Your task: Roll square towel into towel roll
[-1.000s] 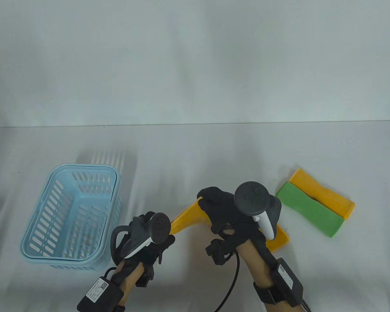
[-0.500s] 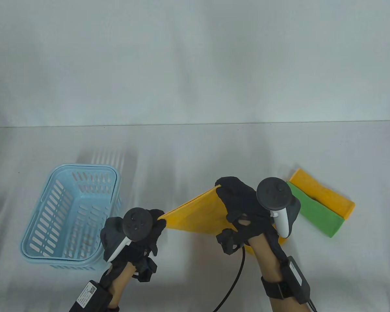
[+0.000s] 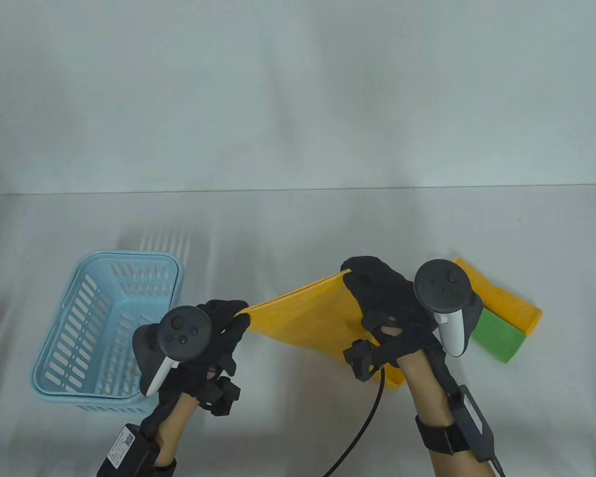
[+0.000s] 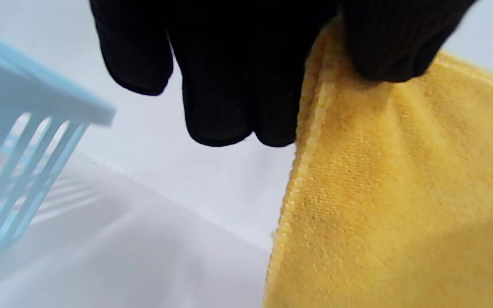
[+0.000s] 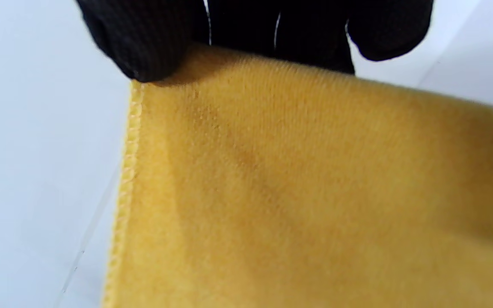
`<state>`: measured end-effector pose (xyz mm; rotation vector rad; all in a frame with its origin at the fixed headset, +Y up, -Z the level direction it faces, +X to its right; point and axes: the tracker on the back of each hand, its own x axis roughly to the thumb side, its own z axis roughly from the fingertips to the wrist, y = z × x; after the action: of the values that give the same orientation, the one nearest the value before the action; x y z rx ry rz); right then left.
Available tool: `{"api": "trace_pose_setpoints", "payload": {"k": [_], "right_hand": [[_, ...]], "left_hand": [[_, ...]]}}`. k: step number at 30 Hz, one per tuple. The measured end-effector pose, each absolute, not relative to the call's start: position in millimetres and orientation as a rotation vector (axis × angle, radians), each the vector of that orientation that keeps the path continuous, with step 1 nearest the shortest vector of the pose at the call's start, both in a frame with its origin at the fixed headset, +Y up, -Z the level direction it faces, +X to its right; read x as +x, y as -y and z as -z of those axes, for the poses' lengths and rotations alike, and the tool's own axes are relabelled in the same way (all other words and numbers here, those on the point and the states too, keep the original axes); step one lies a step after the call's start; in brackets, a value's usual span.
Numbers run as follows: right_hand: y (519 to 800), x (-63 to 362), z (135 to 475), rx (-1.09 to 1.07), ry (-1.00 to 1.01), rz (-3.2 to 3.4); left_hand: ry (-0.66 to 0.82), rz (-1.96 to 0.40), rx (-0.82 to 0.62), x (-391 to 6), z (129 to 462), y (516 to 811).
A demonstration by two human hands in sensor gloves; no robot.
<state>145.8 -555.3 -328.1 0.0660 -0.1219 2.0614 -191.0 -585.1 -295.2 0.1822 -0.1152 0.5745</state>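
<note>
Basket (image 3: 109, 333) left — folded towels (image 3: 506, 323) right, seemingly touching.

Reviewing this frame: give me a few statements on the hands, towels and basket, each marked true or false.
1. Both hands pinch the same yellow towel. True: the left hand holds one corner, the right hand another.
2. The yellow towel lies flat on the table. False: it is stretched between the hands, lifted off the surface.
3. The blue basket holds a rolled towel. False: no towel shows inside it.
4. A green towel lies folded right of the right hand. True.
5. The basket stands right of the towels. False: it stands on the left, beside the left hand.
</note>
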Motion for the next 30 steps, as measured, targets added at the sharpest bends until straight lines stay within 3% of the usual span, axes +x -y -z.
{"api": "trace_pose_setpoints", "payload": {"k": [13,25,30], "right_hand": [[489,167,310,0.126,0.063,-1.964],[446,172,295,0.229,0.094,-1.838],[447,173,321,0.160,0.074,-1.884]], "left_hand": [[0.223,-0.782,0.165,-192,301,493],[0.350,-0.853,0.279,-192,275,441],[0.302,-0.810,0.280,-187,299,437]]}}
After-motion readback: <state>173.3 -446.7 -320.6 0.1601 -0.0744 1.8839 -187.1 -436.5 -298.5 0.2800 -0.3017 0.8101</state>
